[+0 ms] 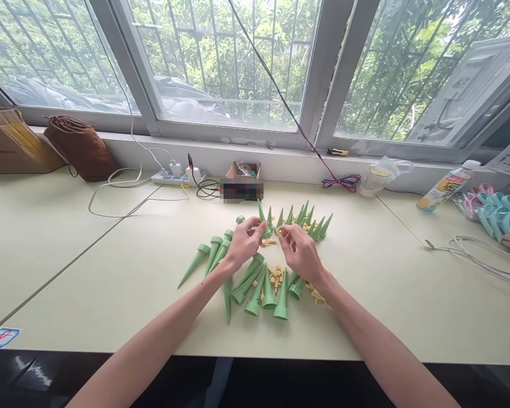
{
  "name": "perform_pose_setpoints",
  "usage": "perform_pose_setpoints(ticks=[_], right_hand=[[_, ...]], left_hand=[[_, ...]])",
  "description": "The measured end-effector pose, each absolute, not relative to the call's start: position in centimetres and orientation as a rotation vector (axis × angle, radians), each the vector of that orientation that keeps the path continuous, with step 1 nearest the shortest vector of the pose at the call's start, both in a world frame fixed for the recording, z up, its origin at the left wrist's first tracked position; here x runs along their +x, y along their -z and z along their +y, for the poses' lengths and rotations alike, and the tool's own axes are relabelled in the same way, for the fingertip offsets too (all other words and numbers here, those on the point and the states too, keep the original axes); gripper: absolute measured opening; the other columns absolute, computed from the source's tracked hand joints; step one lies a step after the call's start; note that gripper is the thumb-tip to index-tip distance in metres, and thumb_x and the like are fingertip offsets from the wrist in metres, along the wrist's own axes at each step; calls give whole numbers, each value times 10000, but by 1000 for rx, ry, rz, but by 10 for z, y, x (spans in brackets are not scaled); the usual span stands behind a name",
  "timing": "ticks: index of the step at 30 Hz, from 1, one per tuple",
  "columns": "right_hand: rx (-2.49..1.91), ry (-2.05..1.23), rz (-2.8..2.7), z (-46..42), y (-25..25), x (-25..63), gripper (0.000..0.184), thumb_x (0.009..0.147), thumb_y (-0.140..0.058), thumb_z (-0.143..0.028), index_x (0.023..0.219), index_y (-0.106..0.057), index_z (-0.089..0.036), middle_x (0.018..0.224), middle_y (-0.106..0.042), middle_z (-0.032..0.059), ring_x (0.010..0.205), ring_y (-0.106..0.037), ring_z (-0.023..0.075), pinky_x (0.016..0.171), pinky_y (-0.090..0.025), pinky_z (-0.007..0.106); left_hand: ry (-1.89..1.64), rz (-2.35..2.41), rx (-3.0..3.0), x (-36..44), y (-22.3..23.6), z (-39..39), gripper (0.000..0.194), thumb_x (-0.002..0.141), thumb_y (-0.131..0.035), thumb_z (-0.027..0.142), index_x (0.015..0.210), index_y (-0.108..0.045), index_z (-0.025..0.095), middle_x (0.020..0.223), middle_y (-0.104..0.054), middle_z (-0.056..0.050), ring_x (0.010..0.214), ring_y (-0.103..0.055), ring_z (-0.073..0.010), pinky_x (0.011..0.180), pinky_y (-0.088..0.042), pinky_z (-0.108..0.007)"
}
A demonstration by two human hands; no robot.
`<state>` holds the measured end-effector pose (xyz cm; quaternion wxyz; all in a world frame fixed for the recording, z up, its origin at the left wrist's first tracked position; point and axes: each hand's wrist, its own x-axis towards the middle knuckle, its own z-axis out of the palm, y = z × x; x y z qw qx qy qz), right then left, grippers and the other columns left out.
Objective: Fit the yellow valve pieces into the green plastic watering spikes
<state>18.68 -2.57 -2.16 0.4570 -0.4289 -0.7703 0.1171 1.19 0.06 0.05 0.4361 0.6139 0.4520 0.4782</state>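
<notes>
Partway, by the look: upright cones point(325, 226) stand beyond, loose cones point(282, 303) and yellow bits point(276, 276) lie nearer on table point(110, 306); left hand point(244, 243) nearly closed, pinching a cone point(261, 212); right hand point(301, 249) half-curled beside it, hold unclear.

Pale table point(110, 272) bears green cones point(282, 297), a bottle point(444, 190), seemingly wooden bits point(277, 276).

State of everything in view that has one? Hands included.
Left hand: fingers at a green cone, grip unclear
Right hand: fingers at a yellow piece, grip unclear
Back cones: upright, tips up
Front cones: lying
Bottle: capped
Small box: open
Power strip: plugs in, power unclear
Wires: coiled
</notes>
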Motion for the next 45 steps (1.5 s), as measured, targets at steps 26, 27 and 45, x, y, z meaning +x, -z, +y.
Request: perform_pose_setpoints(ticks=[26, 27, 45], right_hand=[[-1041, -315, -1927, -25, 25, 185, 237, 1009, -438, -279, 1153, -616, -219, 995, -608, 80, 722, -589, 161, 681, -532, 297], [-1035, -314, -1927, -25, 25, 185, 237, 1008, -440, -274, 1155, -617, -218, 993, -606, 79, 717, -585, 158, 679, -530, 295], [-1000, -319, -1926, -25, 23, 186, 262, 1019, -413, -255, 1162, -632, -232, 964, -589, 76, 771, -596, 173, 698, -521, 294]], left_hand=[[-1187, 1108, 1810, 11, 4, 0, 376, 878, -569, 532, 965, -674, 182, 893, -648, -57, 572, -553, -114, 472, -417, -211], [-1184, 1109, 1812, 11, 4, 0, 371, 880, -569, 530, 964, -673, 183, 897, -649, -56, 572, -550, -112, 474, -415, -210], [-1189, 1139, 1856, 11, 6, -1, 330, 896, -556, 493, 969, -671, 192, 884, -642, -43, 577, -555, -115, 460, -444, -210]])
